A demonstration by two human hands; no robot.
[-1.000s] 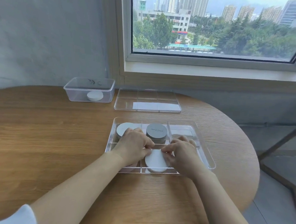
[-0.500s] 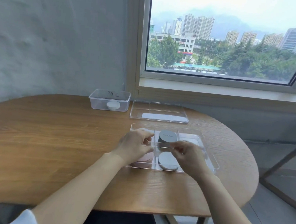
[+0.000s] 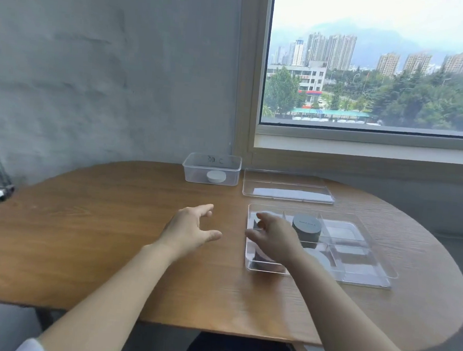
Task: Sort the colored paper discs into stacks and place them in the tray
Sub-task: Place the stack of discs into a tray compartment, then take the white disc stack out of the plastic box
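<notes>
Both hands are out over the round wooden table (image 3: 83, 233), and neither one has anything in it. The left hand (image 3: 191, 231) hangs over bare wood just left of the tray (image 3: 365, 278), fingers spread and thumb out wide, palm turned toward the other hand. The right hand (image 3: 274, 238) sits over the left end of that clear divided tray, fingers loose and apart, nothing pinched between them.

Now the tray itself, on the right part of the table. In the far middle compartment stands a dark grey stack (image 3: 306, 230) of discs, tall and upright. In the far left compartment a pale stack (image 3: 267, 214) peeks out just beyond the right hand's fingertips, mostly covered. In the near middle compartment lies a white stack (image 3: 320, 259), low, partly hidden by the right wrist. Under the right hand, in the near left compartment, something dark and pinkish shows through the plastic wall; it is blurred and I cannot tell its colour properly. The two compartments at the right end look pale, contents unclear.

Farther off, near the wall, a small clear box (image 3: 212, 160) holds one more white stack (image 3: 216, 176). Just right of it a flat clear lid (image 3: 288, 190) lies on the table, beneath the window (image 3: 378, 62).
</notes>
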